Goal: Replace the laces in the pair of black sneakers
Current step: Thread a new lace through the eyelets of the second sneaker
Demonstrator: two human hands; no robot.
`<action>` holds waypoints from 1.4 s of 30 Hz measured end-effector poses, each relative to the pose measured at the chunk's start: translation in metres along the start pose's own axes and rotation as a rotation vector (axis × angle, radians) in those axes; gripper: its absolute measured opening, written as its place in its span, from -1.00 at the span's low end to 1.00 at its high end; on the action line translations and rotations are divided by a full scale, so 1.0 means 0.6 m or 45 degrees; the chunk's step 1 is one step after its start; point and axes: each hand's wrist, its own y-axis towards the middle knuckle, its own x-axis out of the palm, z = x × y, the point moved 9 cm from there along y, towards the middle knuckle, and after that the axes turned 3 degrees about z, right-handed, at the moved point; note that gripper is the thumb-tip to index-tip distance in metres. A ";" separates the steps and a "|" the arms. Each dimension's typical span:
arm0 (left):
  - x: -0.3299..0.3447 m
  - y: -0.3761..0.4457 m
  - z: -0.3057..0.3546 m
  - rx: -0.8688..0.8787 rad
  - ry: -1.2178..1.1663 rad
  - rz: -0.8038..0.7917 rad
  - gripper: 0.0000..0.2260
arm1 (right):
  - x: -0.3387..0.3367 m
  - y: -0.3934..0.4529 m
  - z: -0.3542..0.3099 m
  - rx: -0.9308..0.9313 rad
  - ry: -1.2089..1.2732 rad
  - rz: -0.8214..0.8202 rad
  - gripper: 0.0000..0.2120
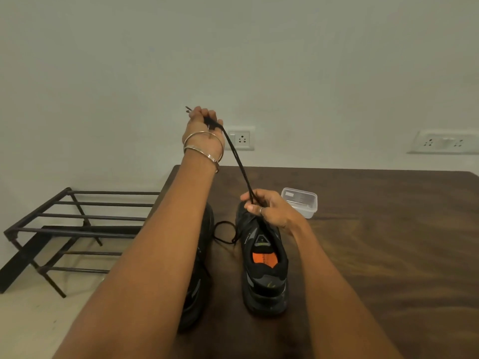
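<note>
Dim, even indoor light with a greenish cast; soft shadows, no glare; wide-angle bending toward the edges; slightly soft detail overall.

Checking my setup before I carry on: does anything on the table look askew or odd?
Nothing looks damaged or spilled. The only untidy bit is a loose black lace loop lying on the table between the two sneakers, normal mid-relacing.
</note>
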 end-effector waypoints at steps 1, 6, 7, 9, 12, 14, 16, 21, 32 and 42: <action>-0.007 0.003 0.002 0.021 0.021 0.016 -0.75 | -0.006 -0.001 0.007 0.027 -0.019 0.047 -0.81; -0.112 0.009 0.011 0.128 0.442 0.285 -0.82 | -0.061 -0.002 0.022 0.065 -0.044 0.375 -0.82; -0.139 0.001 0.013 0.110 0.689 0.376 -0.85 | -0.071 -0.001 0.021 0.062 -0.096 0.429 -0.82; -0.187 -0.018 0.013 0.040 1.293 0.502 -0.95 | -0.083 0.002 0.019 0.060 -0.224 0.489 -0.84; -0.237 -0.037 -0.011 -0.041 1.792 0.465 -0.66 | -0.087 0.006 0.019 0.079 -0.276 0.513 -0.86; -0.248 -0.060 -0.014 0.025 2.169 0.568 -0.57 | -0.088 0.008 0.019 0.101 -0.282 0.523 -0.89; -0.228 -0.089 -0.025 0.154 2.510 0.570 -0.48 | -0.088 0.007 0.020 0.142 -0.246 0.512 -0.89; -0.158 -0.142 -0.079 0.469 2.606 0.163 -0.56 | -0.087 0.002 0.022 0.197 -0.141 0.509 -0.83; -0.253 -0.150 -0.177 0.008 2.532 -0.014 -0.49 | -0.090 -0.015 -0.015 0.167 -0.166 0.535 -0.88; -0.245 -0.164 -0.165 0.075 2.386 -0.041 -0.51 | -0.159 -0.010 -0.235 -0.166 -0.122 0.762 -0.90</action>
